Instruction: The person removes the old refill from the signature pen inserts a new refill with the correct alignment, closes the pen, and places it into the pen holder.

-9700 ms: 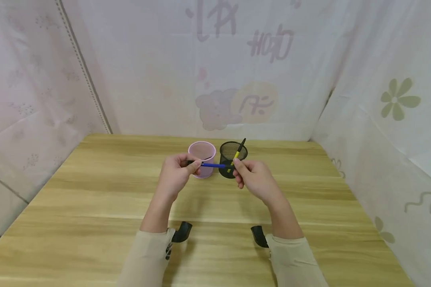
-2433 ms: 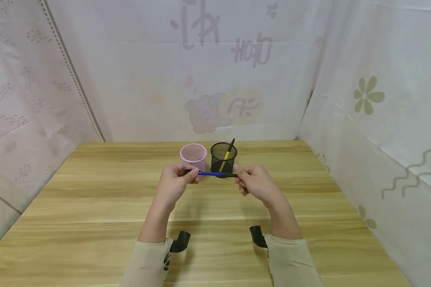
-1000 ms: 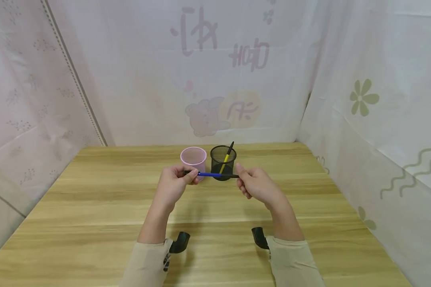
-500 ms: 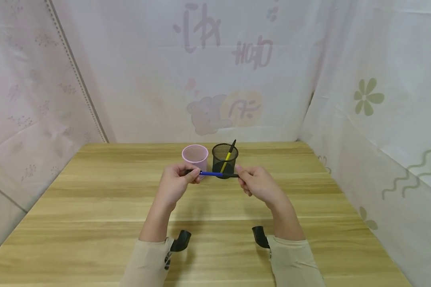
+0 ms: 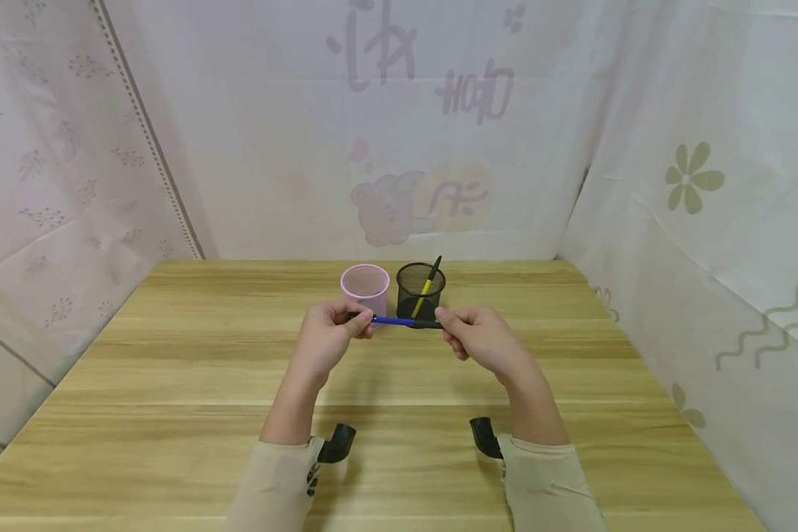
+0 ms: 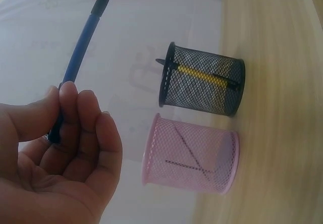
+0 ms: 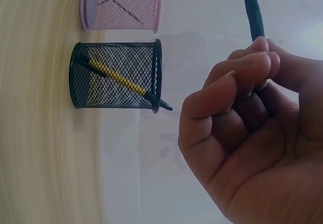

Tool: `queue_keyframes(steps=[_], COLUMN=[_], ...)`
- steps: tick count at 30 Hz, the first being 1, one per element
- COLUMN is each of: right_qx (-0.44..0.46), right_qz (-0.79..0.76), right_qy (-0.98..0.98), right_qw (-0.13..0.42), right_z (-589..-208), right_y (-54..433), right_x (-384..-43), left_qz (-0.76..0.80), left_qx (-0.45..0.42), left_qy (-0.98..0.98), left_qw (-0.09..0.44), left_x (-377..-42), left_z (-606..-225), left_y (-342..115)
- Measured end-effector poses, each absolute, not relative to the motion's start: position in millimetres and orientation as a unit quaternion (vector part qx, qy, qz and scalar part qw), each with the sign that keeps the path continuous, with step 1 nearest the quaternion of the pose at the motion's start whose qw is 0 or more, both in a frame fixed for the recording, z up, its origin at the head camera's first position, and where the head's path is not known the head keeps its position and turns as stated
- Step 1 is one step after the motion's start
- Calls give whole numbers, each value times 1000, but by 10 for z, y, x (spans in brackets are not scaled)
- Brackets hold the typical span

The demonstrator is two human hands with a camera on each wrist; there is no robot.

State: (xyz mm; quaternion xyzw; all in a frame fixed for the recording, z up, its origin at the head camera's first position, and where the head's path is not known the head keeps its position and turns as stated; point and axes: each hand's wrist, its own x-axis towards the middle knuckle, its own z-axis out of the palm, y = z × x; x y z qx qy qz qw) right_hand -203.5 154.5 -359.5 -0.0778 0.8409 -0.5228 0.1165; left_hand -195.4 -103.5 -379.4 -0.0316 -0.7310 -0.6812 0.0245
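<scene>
A blue pen (image 5: 394,321) with black ends is held level between both hands, above the table and in front of two mesh cups. My left hand (image 5: 328,332) pinches its clip end between thumb and fingers. At the opposite black end, the thumb and fingertips of my right hand (image 5: 482,338) pinch it. Behind the left hand stands a pink mesh pen cup (image 6: 192,153), where two thin dark strokes cross through the mesh. Beside it, a black mesh pen cup (image 7: 116,75) contains a yellow pen (image 5: 427,288) with black ends, leaning and poking above the rim.
The wooden table (image 5: 193,355) reaches back to a printed curtain (image 5: 273,148), with more printed cloth (image 5: 678,258) along the right side. A black curved piece sticks out from each sleeve, one at the left cuff (image 5: 338,443) and one at the right cuff (image 5: 485,437).
Since the oldest frame, the right hand has shifted slightly right, off the black cup in the head view. Both hands have kept their pinch on the blue pen; the head view drifts a little.
</scene>
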Motion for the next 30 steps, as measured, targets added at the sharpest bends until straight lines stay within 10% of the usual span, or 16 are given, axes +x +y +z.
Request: queue_keyframes(steps=[30], right_qx=[-77], right_qz=[-519], right_qy=[846], right_qw=[92], right_z=[-3535], right_y=[1510], right_x=[-2004], left_qz=[-682], left_qx=[-26], left_qy=[-730], left_qw=[27], left_x=[-1962], left_z=[-3838], left_y=[-1096])
